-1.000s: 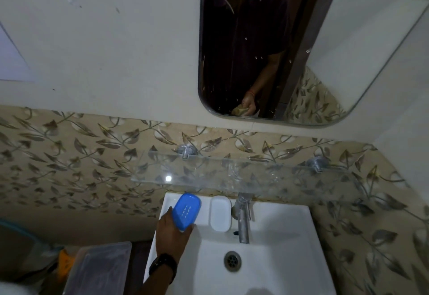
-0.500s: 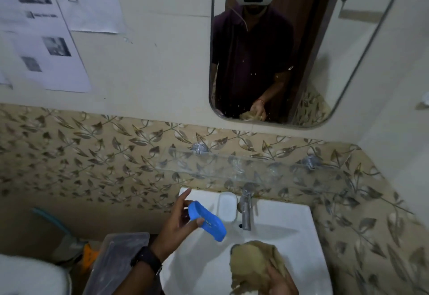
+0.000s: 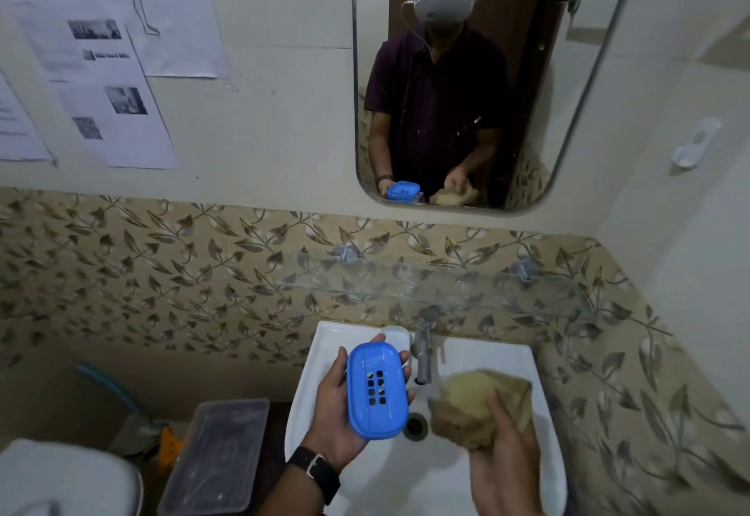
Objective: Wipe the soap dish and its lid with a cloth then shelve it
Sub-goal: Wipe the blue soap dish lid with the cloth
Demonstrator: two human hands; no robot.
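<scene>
Bathroom sink [image 3: 316, 357] below; left hand [image 3: 343, 406] cups blue dish [image 3: 376, 390], fingers wrapped around it. Right hand [image 3: 501, 458] clutches bunched cloth [image 3: 473, 406] beside. Wiping apparently unstarted; glass shelf [image 3: 406, 284] bare.

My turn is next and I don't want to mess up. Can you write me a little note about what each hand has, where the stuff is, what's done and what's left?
Left hand: holds the blue soap dish over the sink, slotted face toward you.
Right hand: holds the bunched tan cloth, beside the dish and not touching it.
A white piece, maybe the lid, lies on the sink rim by the tap.
The glass shelf is above the sink.
Done: dish and cloth picked up.
Left: wipe the dish, wipe the lid, put it on the shelf.
</scene>
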